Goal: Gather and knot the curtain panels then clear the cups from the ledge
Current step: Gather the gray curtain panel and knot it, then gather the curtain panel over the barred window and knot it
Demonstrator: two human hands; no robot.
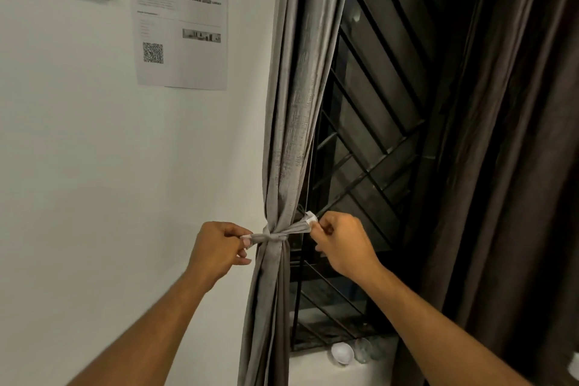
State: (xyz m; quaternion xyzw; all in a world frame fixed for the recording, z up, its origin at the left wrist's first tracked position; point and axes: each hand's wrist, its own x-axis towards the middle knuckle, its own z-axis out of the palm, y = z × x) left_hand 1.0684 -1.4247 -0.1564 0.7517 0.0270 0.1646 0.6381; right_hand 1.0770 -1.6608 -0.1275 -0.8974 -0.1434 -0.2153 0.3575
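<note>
Already, head view, progress: I see the grey curtain panel (291, 122) gathered into a narrow bundle beside the wall, with a tie band (275, 236) wrapped around its waist; I judge the knot is being pulled tight, not finished.
Dark panel: the dark curtain panel (507, 166) on the right hangs loose, not gathered or tied.
Cups: a white cup (342, 353) and two clear glass cups (363, 349) stand on the ledge (313, 367) below the window grille (369, 141); clearing them is not yet begun.
Left hand: my left hand (219, 249) is curled, fingers pinching the left end of the band, just beside the bundle.
Right hand: my right hand (340, 243) is curled, pinching the band's right end with its pale tip, drawn away from the bundle.
Remaining: finish this knot, tie the dark panel, lift the cups.
</note>
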